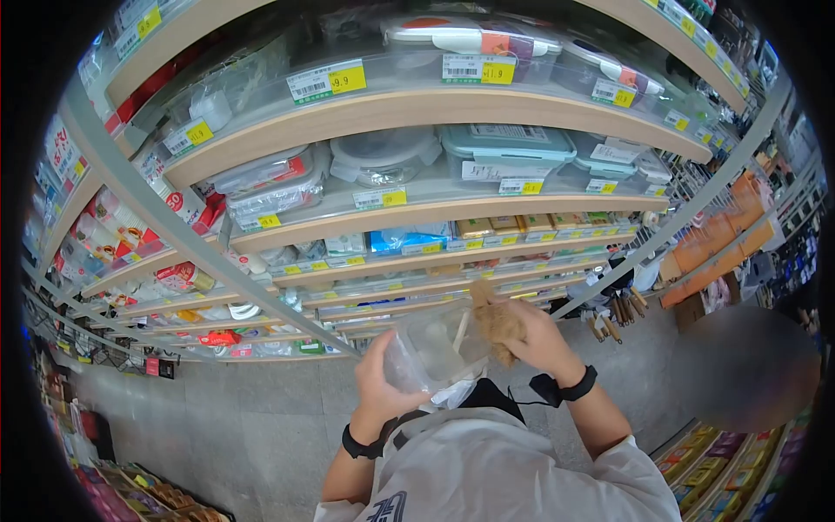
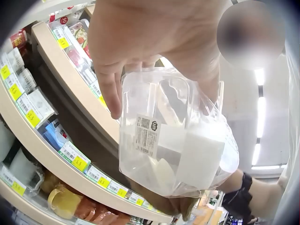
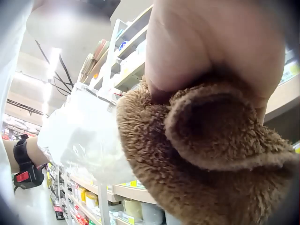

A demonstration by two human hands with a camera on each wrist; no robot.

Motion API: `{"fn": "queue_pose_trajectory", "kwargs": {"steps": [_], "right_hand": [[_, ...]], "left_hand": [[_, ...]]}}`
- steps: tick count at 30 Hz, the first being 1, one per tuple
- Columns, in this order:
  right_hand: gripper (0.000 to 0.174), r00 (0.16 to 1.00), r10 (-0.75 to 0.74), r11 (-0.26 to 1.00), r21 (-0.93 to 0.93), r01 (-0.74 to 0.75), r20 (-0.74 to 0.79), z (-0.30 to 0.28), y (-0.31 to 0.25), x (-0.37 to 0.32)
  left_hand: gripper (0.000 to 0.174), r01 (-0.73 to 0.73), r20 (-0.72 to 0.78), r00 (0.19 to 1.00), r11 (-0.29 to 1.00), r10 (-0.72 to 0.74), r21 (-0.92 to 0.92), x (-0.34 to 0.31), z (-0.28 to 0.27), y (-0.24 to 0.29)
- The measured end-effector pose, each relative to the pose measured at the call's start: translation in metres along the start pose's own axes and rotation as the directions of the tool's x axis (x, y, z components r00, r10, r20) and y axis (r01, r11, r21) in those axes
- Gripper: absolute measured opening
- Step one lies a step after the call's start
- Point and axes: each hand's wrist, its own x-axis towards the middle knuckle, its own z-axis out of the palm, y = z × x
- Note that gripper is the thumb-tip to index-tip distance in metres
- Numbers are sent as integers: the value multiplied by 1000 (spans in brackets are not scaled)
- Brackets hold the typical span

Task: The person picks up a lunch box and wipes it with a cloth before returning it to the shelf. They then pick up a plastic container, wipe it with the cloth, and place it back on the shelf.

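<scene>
A clear plastic container (image 1: 426,352) in a thin clear wrapper is gripped at its side by my left hand (image 1: 383,383). In the left wrist view a printed label shows on the container (image 2: 146,136), and my left hand (image 2: 157,37) curls its fingers and thumb about it. My right hand (image 1: 544,341) holds a brown fluffy cloth (image 1: 498,326) right beside the container. The right wrist view shows the cloth (image 3: 159,154) folded beneath my right hand (image 3: 211,51), its fingertips hidden in the pile.
Curved shelves (image 1: 417,113) with boxed containers and price tags stand in front. Grey metal posts (image 1: 187,239) run down on both sides. Tiled floor (image 1: 252,418) lies below, with brushes or wooden-handled tools (image 1: 622,313) hanging at the right and lower shelves (image 1: 726,461) behind.
</scene>
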Motion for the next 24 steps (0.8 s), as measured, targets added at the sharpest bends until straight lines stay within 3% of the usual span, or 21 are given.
{"fn": "queue_pose_trajectory", "kwargs": {"steps": [1, 2, 3, 4, 6, 7, 8, 9, 10, 12, 13, 15, 16, 18, 20, 22, 24], "right_hand": [[51, 993, 112, 993, 33, -111, -22, 0, 10, -7], [51, 974, 225, 973, 70, -222, -37, -3, 13, -10], [42, 974, 223, 968, 123, -217, -33, -7, 14, -11], [42, 973, 227, 967, 126, -221, -32, -6, 15, -14], [36, 921, 380, 792, 546, -273, -91, -2, 21, -17], [39, 883, 456, 673, 691, -262, -109, 6, 24, -21], [39, 884, 454, 674, 691, -260, -110, 12, 22, -21], [44, 846, 532, 432, 873, -225, -46, 17, 19, -19], [50, 809, 586, 153, 975, -159, 40, 21, 18, -20], [58, 834, 543, 161, 963, -218, 98, 31, 19, -19], [58, 828, 532, 34, 973, -229, 176, 39, 14, -21], [57, 849, 439, -187, 955, -232, 293, 51, 15, -28], [57, 848, 441, -189, 954, -231, 293, 51, 16, -31], [59, 905, 351, -2, 967, -255, 239, 50, 13, -32], [59, 904, 358, -29, 970, -240, 234, 47, 8, -30], [52, 904, 371, 64, 965, -252, 212, 44, 5, -26], [48, 884, 429, 84, 966, -244, 186, 42, -4, -18]], "left_hand": [[88, 0, -6, 1000, 1000, 0, 2, 0, 1, -3], [89, 52, -20, 998, 972, -59, -230, -1, 2, -4], [91, 100, -15, 993, 888, -120, -450, -3, 2, -4], [91, 105, -12, 992, 888, -123, -448, -4, 1, -2], [90, 225, 27, 958, 689, -285, -689, 3, -1, 9], [90, 222, 25, 958, 690, -284, -689, 1, -1, 5], [85, 301, 91, 927, 575, -364, -761, -5, 0, -2], [80, 370, 166, 886, 445, -432, -816, -10, 2, -7], [80, 369, 166, 887, 445, -431, -816, -13, 6, -12], [71, 425, 237, 815, 266, -529, -865, -15, 15, -18], [71, 427, 239, 815, 268, -527, -864, -15, 19, -21], [51, 429, 237, 836, 322, -494, -844, -15, 27, -26], [51, 431, 238, 835, 322, -495, -843, -16, 28, -31], [48, 524, 329, 790, 292, -517, -800, -14, 26, -34], [55, 522, 301, 794, 338, -528, -783, -8, 23, -23], [62, 516, 272, 801, 386, -533, -765, -1, 25, -18], [55, 292, -32, 910, 695, -412, -657, 3, 28, -21]]}}
